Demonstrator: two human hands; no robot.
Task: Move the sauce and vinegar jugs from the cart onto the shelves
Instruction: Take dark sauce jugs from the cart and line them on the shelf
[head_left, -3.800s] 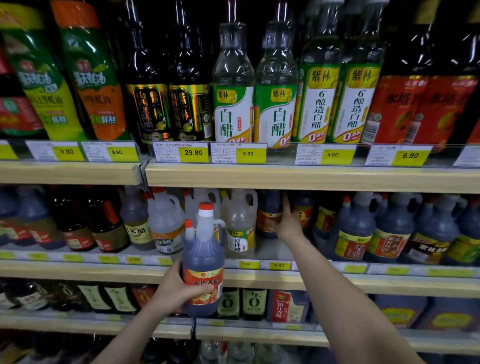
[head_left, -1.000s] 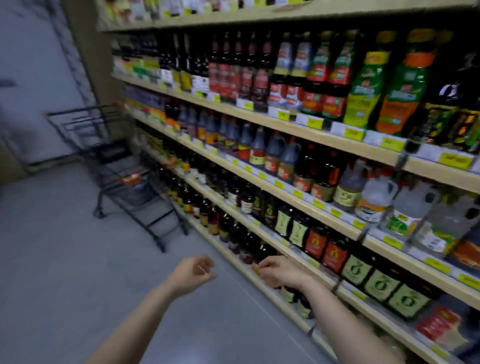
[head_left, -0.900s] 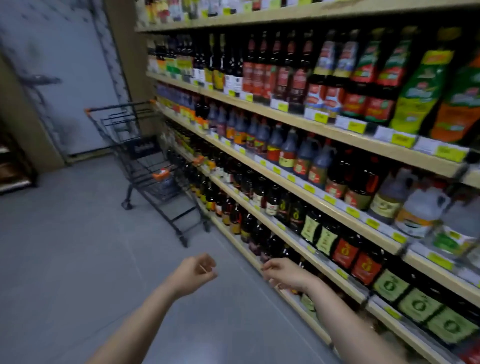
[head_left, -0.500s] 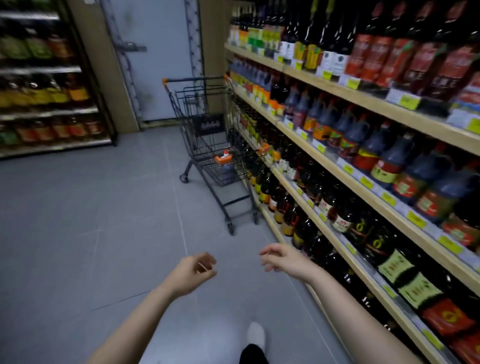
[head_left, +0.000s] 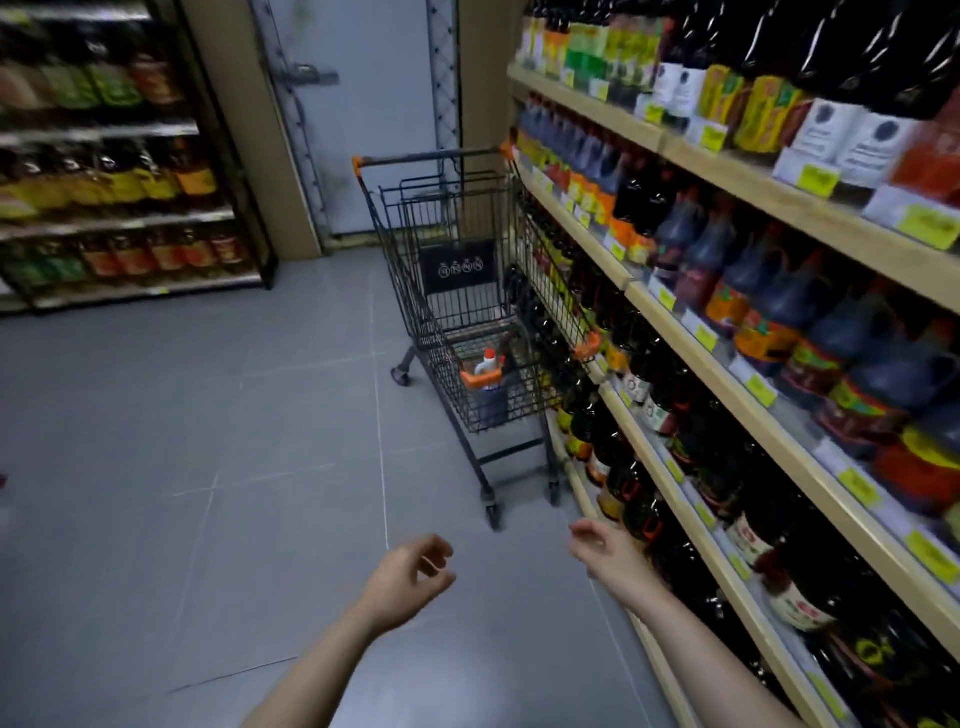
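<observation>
One jug (head_left: 488, 382) with a red and white cap stands in the front corner of the black wire cart (head_left: 457, 291). The cart is parked on the grey floor (head_left: 208, 441), just beside the shelves (head_left: 727, 364) of dark bottles. Both grips are empty: the left hand (head_left: 408, 579) and the right hand (head_left: 605, 551) hang loosely curled, well apart from the cart.

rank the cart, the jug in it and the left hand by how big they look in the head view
1. cart, by far the largest.
2. left hand, which looks big only because it is near the camera.
3. jug in the cart, smallest as seen: far off and partly hidden by the wire.
</observation>
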